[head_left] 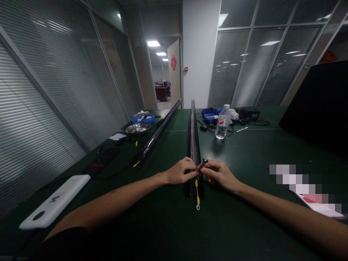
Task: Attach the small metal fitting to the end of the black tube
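A long dark bar [193,141], partly in shiny wrapping, runs away from me along the green table. My left hand [179,172] is closed over its near end, thumb and fingers pinched together there. From that end a yellow wire [197,190] with a ring terminal [198,207] hangs toward me. My right hand [220,175] is at the bar's right side, thumb and fingers closed on a small dark wrench [203,162] whose forked head points up. The fingertips of both hands nearly meet, and they hide what lies between them.
A second long bar [160,128] lies to the left, near a metal bowl [138,128] and a blue tray [143,118]. A water bottle [222,122] stands right of centre before blue bins [211,117]. A white device [56,201] lies front left; a black screen [318,105] rises at right.
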`<state>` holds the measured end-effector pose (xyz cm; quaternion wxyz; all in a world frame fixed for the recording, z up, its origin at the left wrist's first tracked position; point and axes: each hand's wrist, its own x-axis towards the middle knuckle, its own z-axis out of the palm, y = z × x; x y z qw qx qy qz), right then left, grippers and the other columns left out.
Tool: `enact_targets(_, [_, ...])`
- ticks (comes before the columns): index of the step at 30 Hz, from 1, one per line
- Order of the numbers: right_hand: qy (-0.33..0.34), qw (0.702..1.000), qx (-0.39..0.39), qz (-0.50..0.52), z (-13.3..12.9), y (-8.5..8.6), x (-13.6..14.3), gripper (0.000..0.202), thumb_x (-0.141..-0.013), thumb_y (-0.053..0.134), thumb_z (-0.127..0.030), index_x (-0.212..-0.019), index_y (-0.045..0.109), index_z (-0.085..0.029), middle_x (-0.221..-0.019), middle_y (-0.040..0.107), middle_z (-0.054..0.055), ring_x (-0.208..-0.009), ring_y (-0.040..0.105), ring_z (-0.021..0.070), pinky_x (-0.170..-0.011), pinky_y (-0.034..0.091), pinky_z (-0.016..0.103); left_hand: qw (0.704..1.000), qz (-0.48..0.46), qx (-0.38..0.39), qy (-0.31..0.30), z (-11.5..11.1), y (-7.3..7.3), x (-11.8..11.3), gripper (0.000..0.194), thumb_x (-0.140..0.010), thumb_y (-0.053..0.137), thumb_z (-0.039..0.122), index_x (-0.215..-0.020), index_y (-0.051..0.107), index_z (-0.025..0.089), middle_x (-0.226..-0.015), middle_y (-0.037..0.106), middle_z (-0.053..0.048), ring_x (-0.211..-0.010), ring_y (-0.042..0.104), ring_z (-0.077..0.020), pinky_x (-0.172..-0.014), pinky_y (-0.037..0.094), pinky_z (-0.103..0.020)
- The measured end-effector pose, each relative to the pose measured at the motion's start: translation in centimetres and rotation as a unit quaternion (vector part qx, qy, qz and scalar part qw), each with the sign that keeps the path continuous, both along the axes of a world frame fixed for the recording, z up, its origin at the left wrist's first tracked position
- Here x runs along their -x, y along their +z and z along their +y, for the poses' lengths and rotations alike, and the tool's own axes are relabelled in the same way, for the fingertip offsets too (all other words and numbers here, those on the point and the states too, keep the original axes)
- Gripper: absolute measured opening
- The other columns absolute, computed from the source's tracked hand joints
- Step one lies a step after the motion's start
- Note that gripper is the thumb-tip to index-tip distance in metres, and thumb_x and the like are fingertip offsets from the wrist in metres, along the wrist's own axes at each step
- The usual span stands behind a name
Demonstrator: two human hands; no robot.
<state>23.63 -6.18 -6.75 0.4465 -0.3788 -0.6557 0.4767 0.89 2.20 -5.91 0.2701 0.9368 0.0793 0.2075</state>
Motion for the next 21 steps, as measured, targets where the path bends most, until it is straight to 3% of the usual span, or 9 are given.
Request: enact_targets(21, [0.012,1.0,-0.001,-0.007,0.18,-0.27,-0.02,0.04,-0.094,0.073,-0.055,-0.094,0.075,-0.016,-0.069,0.061,-0.001,-0.055,0.056,0.0111,-0.047,0.045,0.021,1.0,-0.007,-0.004,-0.012,-0.3,0.38,-0.06,0.023,-0.105,0.056,0.033,-0.098,0.069,0.016,-0.094,0.072,-0.004,-0.092,0.063,-0.0186,-0.108,0.038,-0.038])
